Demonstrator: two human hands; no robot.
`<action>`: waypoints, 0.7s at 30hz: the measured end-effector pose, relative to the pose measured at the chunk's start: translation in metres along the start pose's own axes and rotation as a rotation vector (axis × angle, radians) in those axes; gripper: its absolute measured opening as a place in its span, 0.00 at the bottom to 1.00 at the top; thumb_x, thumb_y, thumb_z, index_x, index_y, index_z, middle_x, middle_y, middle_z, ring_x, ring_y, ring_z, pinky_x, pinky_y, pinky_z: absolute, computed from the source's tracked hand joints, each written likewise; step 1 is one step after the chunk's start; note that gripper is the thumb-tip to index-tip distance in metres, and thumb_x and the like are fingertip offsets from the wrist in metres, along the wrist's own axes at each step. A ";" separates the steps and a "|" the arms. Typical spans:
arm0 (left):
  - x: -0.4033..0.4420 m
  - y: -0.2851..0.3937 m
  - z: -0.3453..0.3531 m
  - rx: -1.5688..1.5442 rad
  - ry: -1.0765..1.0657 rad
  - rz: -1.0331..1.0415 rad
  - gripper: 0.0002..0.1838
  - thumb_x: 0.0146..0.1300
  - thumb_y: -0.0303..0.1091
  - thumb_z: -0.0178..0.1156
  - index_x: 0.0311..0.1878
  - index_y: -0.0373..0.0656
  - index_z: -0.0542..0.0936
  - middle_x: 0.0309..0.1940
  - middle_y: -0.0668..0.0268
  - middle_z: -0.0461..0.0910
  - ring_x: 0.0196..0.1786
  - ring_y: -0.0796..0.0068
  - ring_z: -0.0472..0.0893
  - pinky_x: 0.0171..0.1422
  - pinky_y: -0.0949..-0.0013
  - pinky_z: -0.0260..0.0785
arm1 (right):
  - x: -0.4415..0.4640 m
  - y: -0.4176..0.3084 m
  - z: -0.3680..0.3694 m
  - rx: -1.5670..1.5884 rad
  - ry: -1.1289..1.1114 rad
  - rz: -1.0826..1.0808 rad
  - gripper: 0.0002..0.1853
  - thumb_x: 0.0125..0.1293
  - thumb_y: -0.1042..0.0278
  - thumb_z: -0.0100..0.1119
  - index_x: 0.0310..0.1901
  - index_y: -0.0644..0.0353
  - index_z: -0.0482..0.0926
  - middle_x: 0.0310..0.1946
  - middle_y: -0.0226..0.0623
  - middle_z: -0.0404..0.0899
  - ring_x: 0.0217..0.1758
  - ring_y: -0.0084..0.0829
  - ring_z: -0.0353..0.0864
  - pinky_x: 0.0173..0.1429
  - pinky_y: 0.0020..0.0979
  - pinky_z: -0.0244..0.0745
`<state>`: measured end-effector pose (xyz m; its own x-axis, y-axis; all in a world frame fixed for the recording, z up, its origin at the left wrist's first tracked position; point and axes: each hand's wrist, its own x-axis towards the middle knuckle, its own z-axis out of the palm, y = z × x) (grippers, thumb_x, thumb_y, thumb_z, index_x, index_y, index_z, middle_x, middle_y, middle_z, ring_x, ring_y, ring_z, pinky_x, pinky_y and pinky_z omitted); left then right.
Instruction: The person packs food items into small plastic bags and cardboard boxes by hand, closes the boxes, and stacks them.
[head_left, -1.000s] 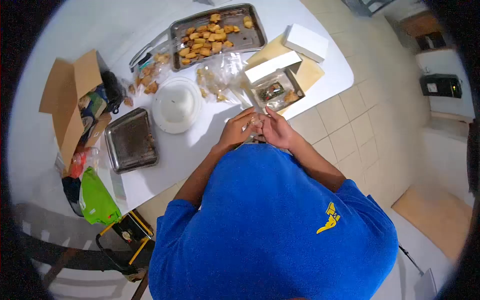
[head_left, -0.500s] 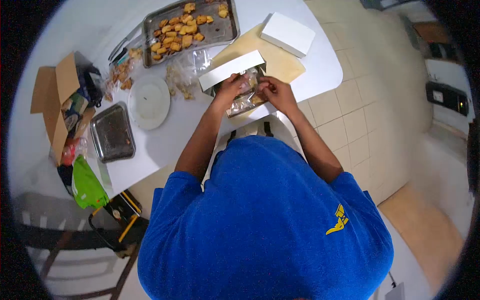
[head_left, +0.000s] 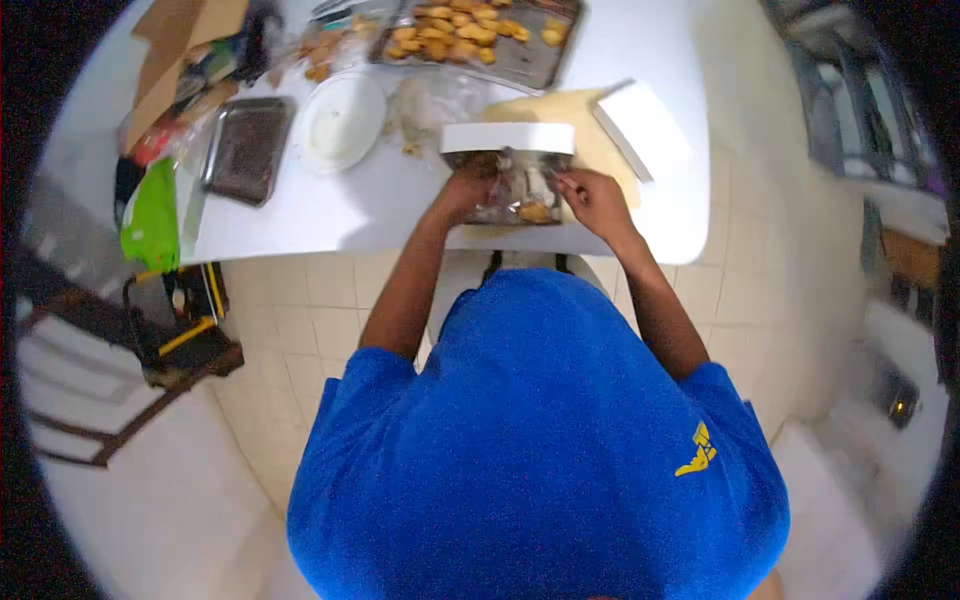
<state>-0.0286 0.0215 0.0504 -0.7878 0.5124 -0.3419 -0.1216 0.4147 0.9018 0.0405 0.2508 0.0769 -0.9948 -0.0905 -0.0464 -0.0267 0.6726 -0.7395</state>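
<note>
An open box with a white lid flap (head_left: 508, 138) stands near the table's front edge. Inside lie clear plastic wrapping (head_left: 515, 190) and a golden-brown food piece (head_left: 535, 212). My left hand (head_left: 474, 186) reaches into the box's left side, its fingers hidden in shadow and blur. At the box's right edge is my right hand (head_left: 594, 200), its fingers pinched together at the plastic or the rim; what they hold is too small to name. Beneath the box lies a tan sheet (head_left: 590, 150).
A closed white box (head_left: 643, 130) lies to the right. Behind are a tray of baked pieces (head_left: 515, 65) and plastic bags (head_left: 435, 100). Further left are a white plate (head_left: 343, 122), a dark tray (head_left: 248, 150), a cardboard box (head_left: 165, 75) and a green bag (head_left: 152, 220).
The view has turned and shifted. My hands, earlier together in front of the box, have moved to its two sides, and the left one has gone inside it.
</note>
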 end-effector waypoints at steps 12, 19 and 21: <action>-0.127 0.011 -0.029 -0.490 0.279 -0.194 0.18 0.68 0.34 0.51 0.60 0.49 0.68 0.44 0.61 0.76 0.46 0.72 0.76 0.48 0.67 0.73 | 0.006 -0.103 0.076 0.335 -0.207 -0.384 0.27 0.46 0.71 0.73 0.50 0.58 0.75 0.47 0.39 0.75 0.37 0.29 0.81 0.39 0.28 0.80; -0.123 -0.036 -0.088 -0.505 0.172 0.000 0.21 0.67 0.34 0.51 0.62 0.43 0.66 0.53 0.59 0.73 0.51 0.72 0.75 0.54 0.68 0.73 | 0.045 -0.130 0.138 0.327 -0.192 -0.242 0.25 0.49 0.66 0.70 0.50 0.59 0.75 0.45 0.41 0.74 0.39 0.35 0.80 0.42 0.31 0.77; -0.121 -0.055 -0.107 -0.684 0.088 -0.116 0.20 0.67 0.32 0.52 0.61 0.42 0.67 0.53 0.58 0.73 0.51 0.72 0.76 0.52 0.68 0.74 | 0.037 -0.139 0.133 0.327 -0.197 -0.216 0.25 0.50 0.64 0.69 0.51 0.59 0.75 0.44 0.41 0.75 0.40 0.36 0.79 0.44 0.33 0.77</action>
<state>0.0089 -0.1436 0.0703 -0.7894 0.4184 -0.4493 -0.5379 -0.1185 0.8347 0.0204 0.0563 0.0892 -0.9314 -0.3630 0.0289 -0.1679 0.3576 -0.9186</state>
